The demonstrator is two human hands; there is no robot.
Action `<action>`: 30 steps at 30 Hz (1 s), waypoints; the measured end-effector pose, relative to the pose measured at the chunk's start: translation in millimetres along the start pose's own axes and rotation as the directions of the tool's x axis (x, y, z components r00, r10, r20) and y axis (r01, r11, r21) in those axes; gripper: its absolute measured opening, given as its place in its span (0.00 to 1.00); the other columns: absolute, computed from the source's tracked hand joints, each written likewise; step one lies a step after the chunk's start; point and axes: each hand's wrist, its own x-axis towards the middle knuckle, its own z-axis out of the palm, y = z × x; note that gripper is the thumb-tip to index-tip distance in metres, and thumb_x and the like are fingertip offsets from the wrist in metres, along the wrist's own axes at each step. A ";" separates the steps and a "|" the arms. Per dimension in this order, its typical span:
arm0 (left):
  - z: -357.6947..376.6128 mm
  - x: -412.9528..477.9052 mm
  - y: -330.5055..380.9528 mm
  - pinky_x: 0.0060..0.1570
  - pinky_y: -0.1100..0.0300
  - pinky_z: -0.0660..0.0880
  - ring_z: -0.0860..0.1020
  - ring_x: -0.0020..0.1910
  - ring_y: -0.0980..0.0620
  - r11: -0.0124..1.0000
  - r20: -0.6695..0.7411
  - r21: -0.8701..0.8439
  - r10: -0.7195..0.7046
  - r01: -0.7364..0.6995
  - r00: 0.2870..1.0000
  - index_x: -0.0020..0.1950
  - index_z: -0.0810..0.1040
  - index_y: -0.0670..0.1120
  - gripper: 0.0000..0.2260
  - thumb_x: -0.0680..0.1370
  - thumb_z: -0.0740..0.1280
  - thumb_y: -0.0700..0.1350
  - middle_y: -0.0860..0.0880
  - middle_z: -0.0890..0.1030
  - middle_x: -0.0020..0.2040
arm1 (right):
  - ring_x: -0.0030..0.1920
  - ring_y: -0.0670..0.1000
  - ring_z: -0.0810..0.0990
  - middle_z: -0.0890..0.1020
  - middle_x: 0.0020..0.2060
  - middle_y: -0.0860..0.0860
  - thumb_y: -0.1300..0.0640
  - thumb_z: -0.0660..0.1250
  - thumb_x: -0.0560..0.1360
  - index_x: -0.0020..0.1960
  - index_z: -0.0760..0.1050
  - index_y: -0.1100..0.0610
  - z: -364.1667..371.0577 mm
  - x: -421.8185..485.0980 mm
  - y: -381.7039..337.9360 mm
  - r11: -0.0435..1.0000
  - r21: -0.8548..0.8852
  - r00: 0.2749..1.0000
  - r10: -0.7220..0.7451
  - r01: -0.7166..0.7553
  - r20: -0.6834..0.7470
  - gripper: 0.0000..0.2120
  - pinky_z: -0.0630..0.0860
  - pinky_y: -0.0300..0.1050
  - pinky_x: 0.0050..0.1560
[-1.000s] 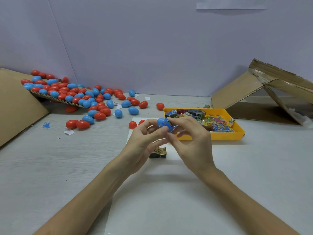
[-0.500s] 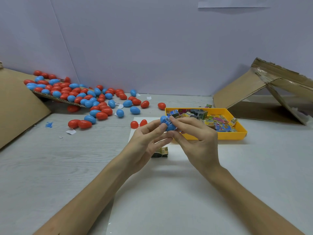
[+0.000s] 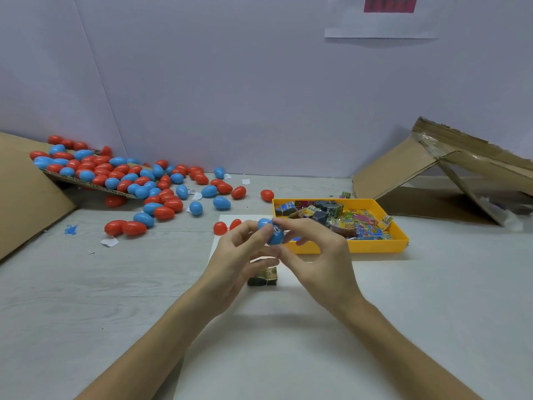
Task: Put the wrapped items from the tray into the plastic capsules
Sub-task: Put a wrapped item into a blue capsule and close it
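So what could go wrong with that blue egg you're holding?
The wrapped item showing on the blue capsule might get pinched in its seam, so it may not snap shut. The left hand and right hand hold it by fingertips only; it could slip and roll among the loose capsules.

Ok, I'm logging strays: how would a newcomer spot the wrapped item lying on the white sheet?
Find the yellow tray right of centre; the white sheet spreads from its front toward the viewer. On the sheet, just under the left hand, lies a small dark wrapped item with a gold patch, the only one on the sheet.
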 end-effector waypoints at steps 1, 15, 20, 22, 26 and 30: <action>-0.8 -0.2 0.5 0.42 0.60 0.80 0.84 0.47 0.49 0.999 -0.004 0.032 0.038 -0.038 0.999 0.50 0.84 0.54 0.15 0.68 0.76 0.59 0.47 0.85 0.48 | 0.49 0.47 0.82 0.84 0.50 0.44 0.58 0.74 0.73 0.61 0.80 0.52 -3.6 3.2 -0.8 0.995 0.065 0.996 0.083 -0.080 -0.035 0.17 0.78 0.36 0.48; -28.5 21.6 -14.0 0.48 0.69 0.76 0.81 0.47 0.60 0.580 0.150 0.814 -0.143 -0.040 0.978 0.57 0.78 0.57 0.19 0.71 0.76 0.41 0.53 0.84 0.49 | 0.41 0.51 0.84 0.85 0.45 0.58 0.61 0.63 0.80 0.63 0.75 0.66 -111.3 83.6 25.1 0.147 0.781 0.537 0.801 -0.607 0.266 0.15 0.79 0.41 0.42; -27.3 24.7 -15.9 0.46 0.73 0.73 0.80 0.48 0.58 0.525 0.153 0.850 -0.177 -0.038 0.972 0.55 0.78 0.59 0.17 0.71 0.77 0.44 0.52 0.83 0.48 | 0.53 0.58 0.81 0.80 0.50 0.61 0.58 0.57 0.82 0.72 0.63 0.63 -169.5 145.2 25.9 0.346 0.840 0.534 0.842 -0.417 -0.082 0.20 0.76 0.48 0.52; -28.8 26.0 -15.6 0.48 0.72 0.74 0.79 0.50 0.57 0.483 0.159 0.875 -0.189 -0.049 0.969 0.56 0.77 0.62 0.19 0.70 0.77 0.47 0.53 0.81 0.50 | 0.52 0.57 0.81 0.81 0.49 0.60 0.58 0.57 0.83 0.70 0.65 0.63 -149.5 130.7 31.7 0.359 0.780 0.549 0.835 -0.513 -0.023 0.17 0.76 0.48 0.52; -29.8 25.3 -16.2 0.47 0.69 0.75 0.78 0.49 0.56 0.431 0.139 0.901 -0.179 -0.049 0.974 0.56 0.75 0.64 0.20 0.69 0.78 0.49 0.53 0.80 0.50 | 0.38 0.51 0.81 0.83 0.42 0.57 0.62 0.57 0.81 0.57 0.77 0.62 -84.2 81.5 33.5 0.539 0.478 0.651 0.752 -0.694 0.098 0.11 0.77 0.42 0.41; -30.1 21.5 -15.4 0.45 0.69 0.76 0.79 0.46 0.58 0.487 0.090 0.872 -0.070 -0.045 0.993 0.53 0.77 0.63 0.21 0.67 0.80 0.46 0.51 0.81 0.47 | 0.31 0.44 0.78 0.83 0.35 0.47 0.62 0.63 0.78 0.47 0.81 0.56 -27.1 34.9 25.7 0.800 0.137 0.803 0.547 -0.585 0.235 0.09 0.74 0.37 0.34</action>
